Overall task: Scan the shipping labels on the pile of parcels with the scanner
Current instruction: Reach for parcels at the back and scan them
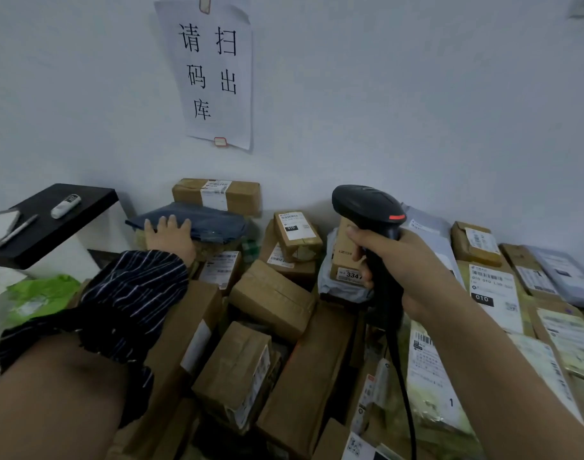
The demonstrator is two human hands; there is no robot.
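A pile of brown cardboard parcels (270, 300) with white shipping labels fills the lower middle against the wall. My right hand (407, 263) grips the handle of a black corded scanner (367, 204), its head raised above the pile and pointing away toward the back. My left hand (169, 235) reaches far back, fingers laid on the edge of a dark blue-grey soft parcel (201, 222) lying on top of the pile. Behind it sits a long brown box (244, 194) with a label.
A black shelf (85, 210) at left carries a white remote (65, 205), a pen and a notebook. A green bag (41, 293) lies below it. Flat labelled parcels (496, 293) lie in rows at right. A paper sign (214, 71) hangs on the wall.
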